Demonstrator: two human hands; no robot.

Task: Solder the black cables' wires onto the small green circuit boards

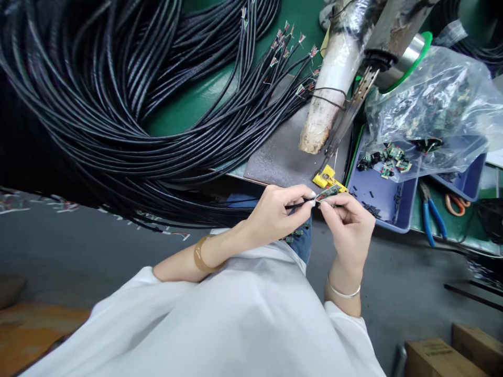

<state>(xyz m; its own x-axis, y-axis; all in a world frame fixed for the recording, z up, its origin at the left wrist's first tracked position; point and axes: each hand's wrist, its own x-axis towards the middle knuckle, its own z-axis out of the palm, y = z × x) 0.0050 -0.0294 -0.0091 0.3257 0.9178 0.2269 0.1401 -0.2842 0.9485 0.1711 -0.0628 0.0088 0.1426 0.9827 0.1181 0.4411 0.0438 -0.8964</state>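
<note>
My left hand (281,209) pinches the end of a black cable, just where its thin coloured wires come out. At that end is a small green circuit board (329,191). My right hand (348,217) has thumb and forefinger closed on the fine wires beside the board; exactly what lies between the fingertips is too small to make out. Right behind the fingertips is a yellow holder (325,177) at the table edge, with a soldering iron's tip (320,170) above it. Long black cables (188,152) sweep in from the left, many with stripped coloured ends.
Blue trays (408,209) with small black pieces and circuit boards stand to the right, partly under a clear plastic bag (436,104). Blue-handled pliers (432,214) and orange-handled scissors (458,205) lie farther right. A solder spool (404,65) is behind. Cardboard boxes (436,358) sit on the floor.
</note>
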